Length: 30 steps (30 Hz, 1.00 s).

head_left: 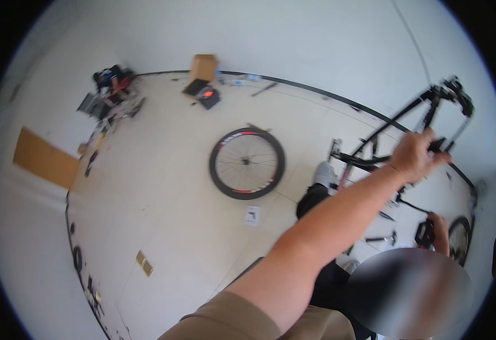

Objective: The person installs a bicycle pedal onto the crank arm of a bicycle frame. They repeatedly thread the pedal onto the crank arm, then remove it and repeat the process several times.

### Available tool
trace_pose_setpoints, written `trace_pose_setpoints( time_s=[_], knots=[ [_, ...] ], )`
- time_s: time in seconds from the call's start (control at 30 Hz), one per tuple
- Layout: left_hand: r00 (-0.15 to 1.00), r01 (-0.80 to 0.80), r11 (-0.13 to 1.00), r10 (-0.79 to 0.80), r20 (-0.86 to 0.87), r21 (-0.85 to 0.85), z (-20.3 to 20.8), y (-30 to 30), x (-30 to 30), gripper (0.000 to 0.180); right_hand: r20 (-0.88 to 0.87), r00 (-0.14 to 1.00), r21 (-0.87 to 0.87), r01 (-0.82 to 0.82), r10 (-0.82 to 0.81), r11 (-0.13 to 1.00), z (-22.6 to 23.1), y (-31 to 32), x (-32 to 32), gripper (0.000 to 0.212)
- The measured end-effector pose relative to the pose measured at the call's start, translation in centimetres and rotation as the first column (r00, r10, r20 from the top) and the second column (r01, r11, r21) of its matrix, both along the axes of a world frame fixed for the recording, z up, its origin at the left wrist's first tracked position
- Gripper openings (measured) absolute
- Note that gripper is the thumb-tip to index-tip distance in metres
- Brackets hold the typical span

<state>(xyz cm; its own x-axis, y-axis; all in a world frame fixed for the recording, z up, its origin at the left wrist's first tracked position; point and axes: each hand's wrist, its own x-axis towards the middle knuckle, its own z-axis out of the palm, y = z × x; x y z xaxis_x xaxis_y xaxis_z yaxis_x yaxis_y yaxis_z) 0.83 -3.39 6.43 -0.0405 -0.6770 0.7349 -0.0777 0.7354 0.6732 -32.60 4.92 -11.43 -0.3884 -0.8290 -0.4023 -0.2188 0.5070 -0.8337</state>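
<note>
My left arm reaches out to the right over a black bicycle frame [409,109]. My left hand [417,156] is closed around a black part [438,145] of the bicycle, thumb and fingers on either side; blur hides exactly which part. A chain [460,129] hangs just beyond it. Lower right, my right hand [441,233] grips what looks like a black pedal [425,233] at the end of a crank arm [412,205]. A grey smear covers the forearm behind it. On the floor beside the pedal lies a hammer [383,238].
A loose wheel [248,194] lies on the floor ahead of my shoe [323,173]; another wheel [459,241] is at far right. A white paper [252,215] lies nearby. An open cardboard box [204,69] stands by the wall. A person [109,79] crouches far left among parts.
</note>
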Motion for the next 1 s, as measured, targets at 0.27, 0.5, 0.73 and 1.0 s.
trace_pose_setpoints(
  time_s=[0.27,0.5,0.73,1.0],
  knots=[
    [0.983,0.184,0.972,-0.178,-0.053,0.145,0.0,-0.4,0.4,0.037,0.666,0.743,0.161,-0.056,-0.067,0.985,6.1,0.2,6.0,0.022],
    [0.997,0.080,0.993,-0.080,0.004,0.082,0.7,0.8,-0.3,0.037,0.934,0.324,-0.086,-0.214,0.153,0.973,4.5,0.4,9.0,0.034],
    [0.998,0.060,0.997,-0.061,0.017,0.050,0.7,0.7,0.1,0.036,0.989,-0.051,-0.141,-0.085,0.137,0.986,4.5,0.5,14.6,0.029],
    [0.997,0.073,0.992,-0.074,0.006,0.099,1.0,0.4,-0.1,0.036,0.991,0.078,-0.097,-0.141,0.108,0.985,5.7,-0.3,15.1,0.031]
  ],
)
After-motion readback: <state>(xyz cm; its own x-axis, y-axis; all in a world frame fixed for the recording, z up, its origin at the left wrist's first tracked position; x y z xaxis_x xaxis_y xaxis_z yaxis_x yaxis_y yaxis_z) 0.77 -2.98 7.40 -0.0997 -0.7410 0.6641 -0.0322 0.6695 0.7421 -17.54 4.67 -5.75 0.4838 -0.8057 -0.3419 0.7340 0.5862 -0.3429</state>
